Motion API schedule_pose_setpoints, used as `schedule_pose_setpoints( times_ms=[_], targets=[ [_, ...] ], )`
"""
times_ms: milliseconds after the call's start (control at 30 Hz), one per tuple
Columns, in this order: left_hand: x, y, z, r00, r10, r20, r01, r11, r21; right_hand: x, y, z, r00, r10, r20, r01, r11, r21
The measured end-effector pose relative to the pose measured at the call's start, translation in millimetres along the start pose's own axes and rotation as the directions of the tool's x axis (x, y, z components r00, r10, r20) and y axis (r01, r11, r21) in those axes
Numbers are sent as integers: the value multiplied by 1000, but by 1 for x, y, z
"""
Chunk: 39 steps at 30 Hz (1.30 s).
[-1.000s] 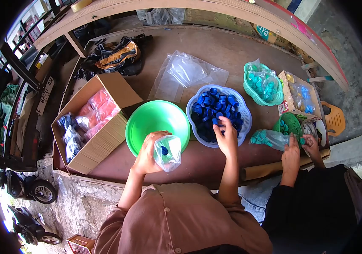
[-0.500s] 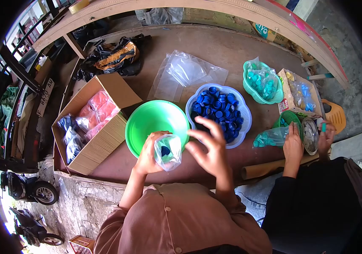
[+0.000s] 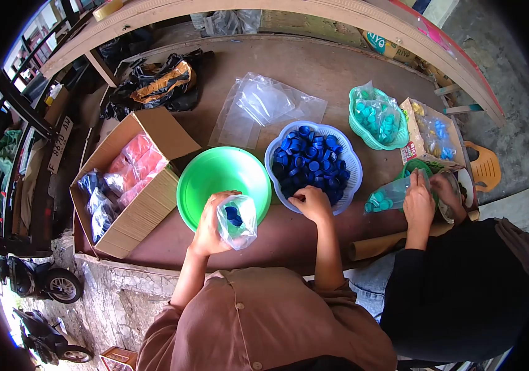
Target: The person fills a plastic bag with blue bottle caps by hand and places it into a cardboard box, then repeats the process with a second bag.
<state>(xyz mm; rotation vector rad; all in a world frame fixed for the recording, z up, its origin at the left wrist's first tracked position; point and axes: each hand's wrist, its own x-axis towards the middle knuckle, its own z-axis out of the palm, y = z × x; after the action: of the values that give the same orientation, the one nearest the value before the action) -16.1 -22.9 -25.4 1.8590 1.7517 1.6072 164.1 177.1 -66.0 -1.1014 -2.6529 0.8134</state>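
Observation:
A clear plastic bag (image 3: 238, 230) with a few dark blue caps in it is held by my left hand (image 3: 210, 224), its fingers wrapped round the bag's side. Behind that hand stands a green bowl (image 3: 199, 170). My right hand (image 3: 312, 203) is at the near rim of a light purple basket (image 3: 356, 162) full of blue caps (image 3: 314, 154). Its fingers are drawn together at the caps; what they hold, if anything, is too small to tell.
Left is a cardboard box (image 3: 144, 213) of bagged caps. Farther back lie flat plastic bags (image 3: 264, 102) and a black bag (image 3: 171, 80). At right, a co-worker's hands (image 3: 419, 201) hold a bag of turquoise caps (image 3: 380, 199), near a turquoise basket (image 3: 394, 139) and small box (image 3: 431, 133).
My right hand has moved from open above the table to the near edge of the basket, its fingers closing. More blue shows in my bag. The co-worker's right hand has moved closer to their bag.

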Motion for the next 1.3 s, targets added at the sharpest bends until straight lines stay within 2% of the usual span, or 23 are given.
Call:
schedule_pose_setpoints(
  times_ms=[67,100,167,200,233,267,333,400,533,600,633,667,733,800,833,867,933,967,1033,1100,1200,1267,1300],
  targets=[
    [-1,1,0,1000,-6,-1,6,1000,5,-1,3,4,992,55,-115,-44,994,99],
    [-2,2,0,1000,-21,6,21,1000,18,0,10,8,992,53,-113,-42,994,98],
    [-2,2,0,999,-33,11,33,999,28,2,19,8,955,-10,-297,45,993,113],
    [-3,2,1,999,-37,10,37,999,23,0,22,7,954,-10,-299,45,993,111],
    [-3,2,2,999,-40,10,40,999,18,-5,14,-3,972,114,-206,-32,930,366],
    [-2,3,1,999,-38,11,38,999,16,-7,10,-8,974,210,-83,-122,799,589],
    [0,5,1,997,-60,42,58,997,45,-9,14,-9,981,190,-47,-123,783,610],
    [2,6,2,998,-57,41,55,997,45,-13,5,-8,982,167,-86,-42,642,766],
    [4,8,4,998,-47,51,45,998,33,-9,2,-5,970,215,-118,-50,644,763],
    [2,5,4,997,-51,52,49,998,40,-8,0,-10,984,151,-96,23,422,906],
    [0,4,4,996,-65,54,62,997,51,-7,3,-10,992,101,-71,27,383,923],
    [0,5,3,996,-67,55,64,997,50,-6,6,-10,992,103,-69,24,383,923],
    [0,6,3,995,-93,48,90,994,63,-3,11,-10,987,148,-61,-27,528,849],
    [-1,6,3,995,-85,53,81,995,65,2,20,-6,948,281,-149,-60,619,783],
    [-1,5,2,996,-72,58,68,995,68,6,22,-8,923,321,-211,-88,711,698],
    [-2,4,2,996,-71,59,67,995,69,7,22,-8,923,321,-211,-87,710,699],
    [-5,1,3,993,-107,47,105,993,61,8,21,-10,920,294,-258,-67,768,636],
    [-5,2,3,993,-110,48,107,992,62,13,19,-4,884,73,-462,140,901,410],
    [-4,3,3,991,-124,53,119,990,79,2,11,-9,954,7,-301,41,987,155],
    [-1,4,3,992,-107,61,102,992,69,-1,4,-9,986,35,-162,-39,999,-24],
    [-1,3,3,993,-94,65,90,994,59,2,17,9,968,40,-248,-62,995,-81],
    [-2,3,2,993,-98,61,95,994,58,4,22,12,968,45,-248,-60,997,-55],
    [-2,3,1,993,-106,55,102,993,63,5,27,16,957,83,-277,-25,977,210]
  ],
)
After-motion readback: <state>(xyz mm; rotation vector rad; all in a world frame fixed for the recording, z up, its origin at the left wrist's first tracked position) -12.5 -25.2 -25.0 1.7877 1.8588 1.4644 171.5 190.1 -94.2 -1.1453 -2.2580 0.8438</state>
